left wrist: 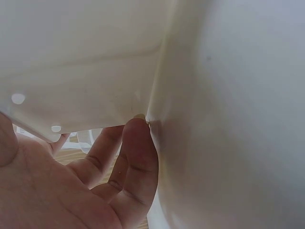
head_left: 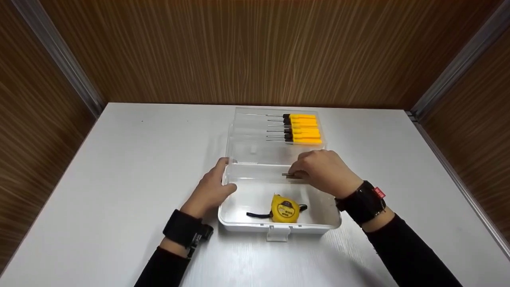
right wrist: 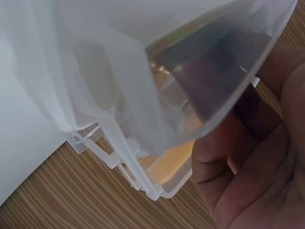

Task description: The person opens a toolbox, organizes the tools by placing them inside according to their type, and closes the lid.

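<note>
Over the clear box (head_left: 239,217), the right hand (head_left: 324,171) pinches a small dark piece (head_left: 287,174) between curled fingers.

Clear plastic toolbox (head_left: 239,217), lid open, on white table; small dark flat piece (head_left: 288,174) at its rear rim
</note>
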